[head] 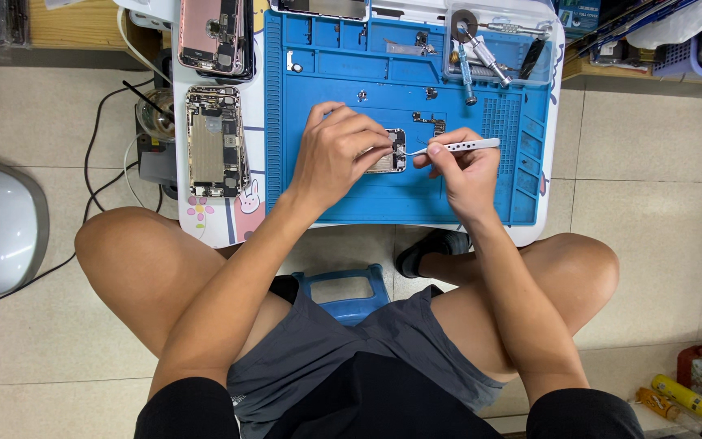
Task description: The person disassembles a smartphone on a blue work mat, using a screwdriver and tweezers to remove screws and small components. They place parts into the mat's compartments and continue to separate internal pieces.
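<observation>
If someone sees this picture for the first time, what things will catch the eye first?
The bright blue work mat at top centre stands out most. On it the left hand steadies a small opened phone part, while the right hand holds metal tweezers with the tips at it. Left of the mat lies an opened phone body.

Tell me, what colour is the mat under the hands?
The mat is bright blue, seen in the head view.

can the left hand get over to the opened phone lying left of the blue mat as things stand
Probably yes. The left hand rests on the small phone part on the blue mat; the opened phone lies just beyond the mat's left edge, face up, with nothing between them.
</observation>
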